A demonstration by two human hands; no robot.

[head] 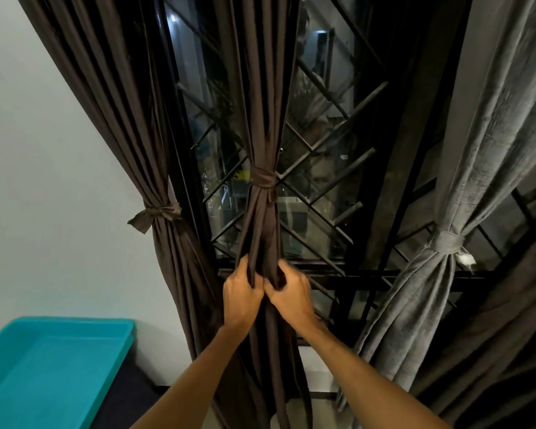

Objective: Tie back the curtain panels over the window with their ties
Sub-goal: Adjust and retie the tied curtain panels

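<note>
Dark brown pleated curtain panel hangs before the middle of the black-grilled window, cinched by its matching brown fabric tie. Below that tie we bunch its folds, our left hand and right hand side by side, fingers curled into the cloth.
</note>
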